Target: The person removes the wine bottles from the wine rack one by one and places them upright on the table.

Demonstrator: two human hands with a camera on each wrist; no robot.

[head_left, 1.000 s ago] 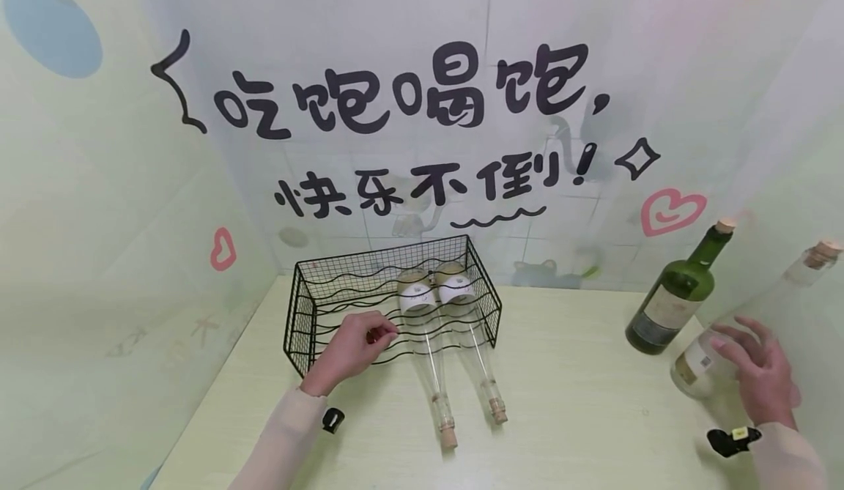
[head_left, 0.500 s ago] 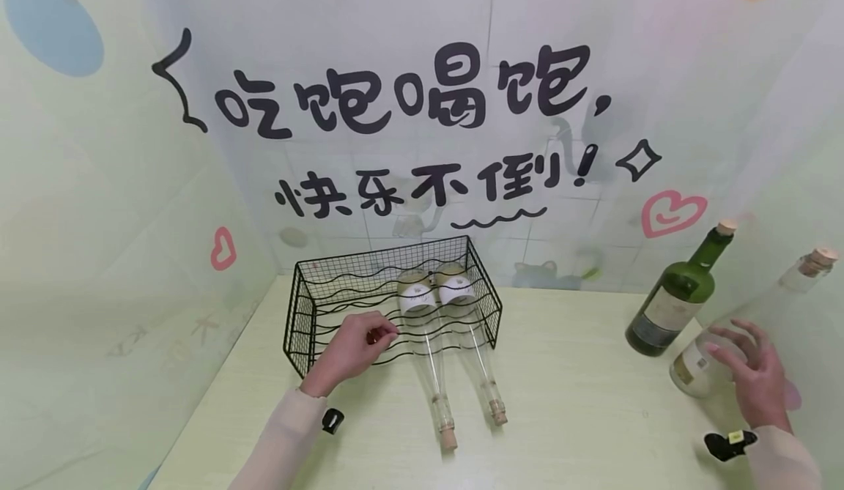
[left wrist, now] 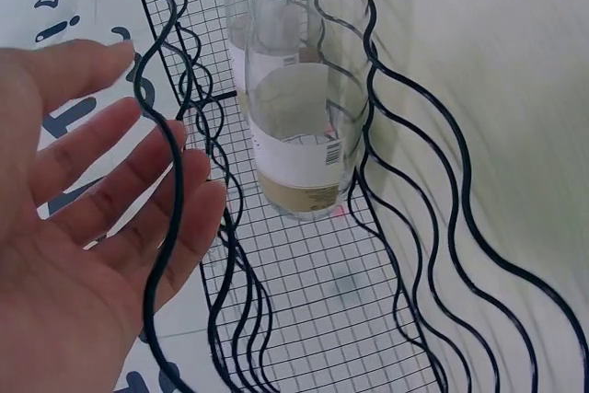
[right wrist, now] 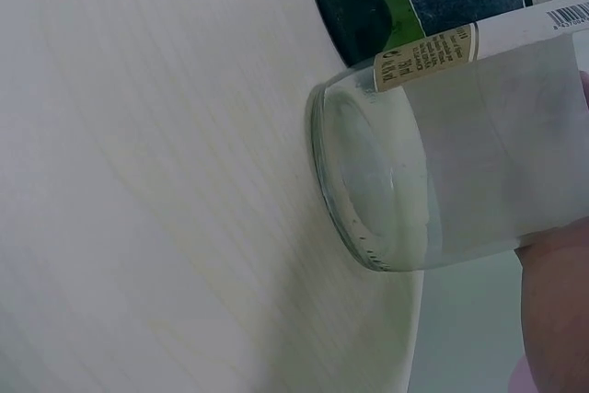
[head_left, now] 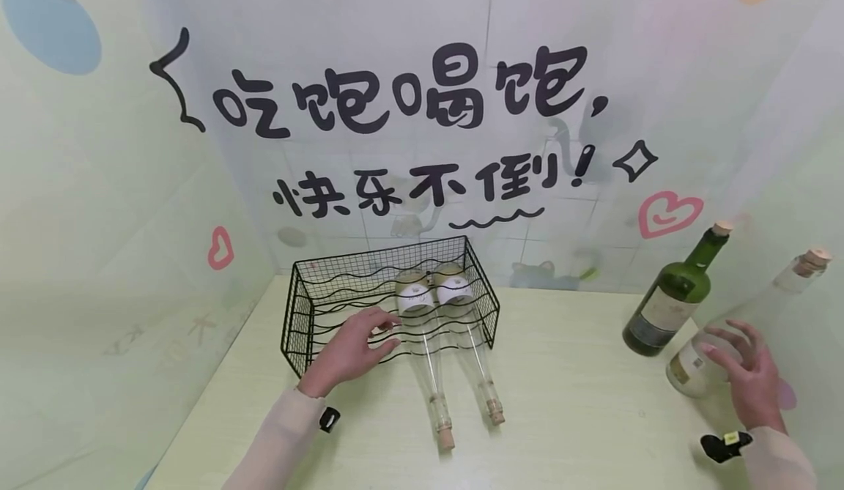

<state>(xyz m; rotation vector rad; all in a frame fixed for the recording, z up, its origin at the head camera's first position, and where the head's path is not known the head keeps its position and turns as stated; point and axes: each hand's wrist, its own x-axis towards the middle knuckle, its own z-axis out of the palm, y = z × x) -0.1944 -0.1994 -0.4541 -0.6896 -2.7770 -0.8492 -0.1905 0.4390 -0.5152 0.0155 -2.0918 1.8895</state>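
My left hand (head_left: 352, 347) is at the front left of a black wire bottle rack (head_left: 310, 277), its fingers loosely spread and holding nothing. In the left wrist view, the rack's wavy wires pass right before the fingertips (left wrist: 216, 200). Two corked clear glass bottles lie side by side in the rack, a left one (head_left: 428, 351) and a right one (head_left: 469, 329), necks toward me. At the far right my right hand (head_left: 752, 380) grips another corked clear bottle (right wrist: 497, 154) around its labelled body. That bottle's base is close over the table, its neck leaning right.
A corked green wine bottle (head_left: 667, 307) stands just left of the gripped bottle, overlapping it in the right wrist view. Printed wall sheets (head_left: 422, 124) enclose the back and sides of the pale table (head_left: 560, 402).
My left hand's thumb and fingers have parted from a closed pinch. The right hand and its bottle have shifted only slightly left. The bottles in the rack stay in place.
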